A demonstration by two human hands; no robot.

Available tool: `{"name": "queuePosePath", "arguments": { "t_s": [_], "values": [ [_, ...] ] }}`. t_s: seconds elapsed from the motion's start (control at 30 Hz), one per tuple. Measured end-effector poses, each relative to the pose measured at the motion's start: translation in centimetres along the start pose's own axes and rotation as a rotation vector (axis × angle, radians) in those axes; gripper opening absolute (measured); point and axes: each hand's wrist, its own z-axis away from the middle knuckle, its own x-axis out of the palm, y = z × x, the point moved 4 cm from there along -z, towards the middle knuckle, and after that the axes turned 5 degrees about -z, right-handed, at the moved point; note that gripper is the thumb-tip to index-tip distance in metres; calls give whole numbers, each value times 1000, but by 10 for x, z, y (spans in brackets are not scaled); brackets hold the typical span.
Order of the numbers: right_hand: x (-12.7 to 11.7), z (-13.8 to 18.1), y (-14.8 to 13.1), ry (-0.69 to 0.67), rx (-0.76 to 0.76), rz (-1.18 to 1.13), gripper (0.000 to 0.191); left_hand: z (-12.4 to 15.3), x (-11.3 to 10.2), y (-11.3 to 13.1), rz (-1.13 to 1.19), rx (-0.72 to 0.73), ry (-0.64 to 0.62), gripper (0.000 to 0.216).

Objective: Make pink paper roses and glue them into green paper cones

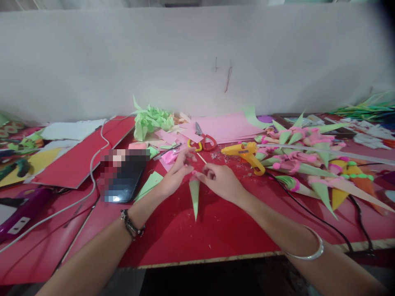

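We work at a red tabletop point(216, 230). Far right lies a heap of green and pink paper cones point(302, 160), with a yellow glue gun point(247, 154) left of it. Our left hand point(177, 172) and right hand point(220, 181) pinch the wide pink-rimmed top of a pale green paper cone point(194, 197); its long axis runs near–far, tip pointing toward us.
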Motion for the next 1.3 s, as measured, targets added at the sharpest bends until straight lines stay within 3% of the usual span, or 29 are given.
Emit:
{"name": "queuePosePath", "arguments": {
  "t_s": [0.17,0.3,0.47,0.7,0.97,1.07,1.23,1.3],
  "values": [
    [-7,6,-23,87,-299,-298,17,5,16,11,457,-124,-110,44],
    [-6,9,-29,90,-403,-210,17,9,19,15,529,-113,-149,49],
    [-8,8,-27,139,-378,-196,9,8,18,11,490,-74,-193,48],
    [-14,5,-22,243,-330,-333,3,4,13,-1,267,-116,-168,20],
    [-11,7,-25,186,-345,-428,6,4,9,-4,194,-153,-193,18],
    [-12,5,-21,190,-248,-614,5,5,11,0,275,-164,-202,15],
    [-22,-2,-2,364,-46,-856,12,4,5,-2,369,-214,-129,10],
    [-21,-3,1,329,-33,-885,15,1,-1,-5,361,-194,-75,12]
  ]
}}
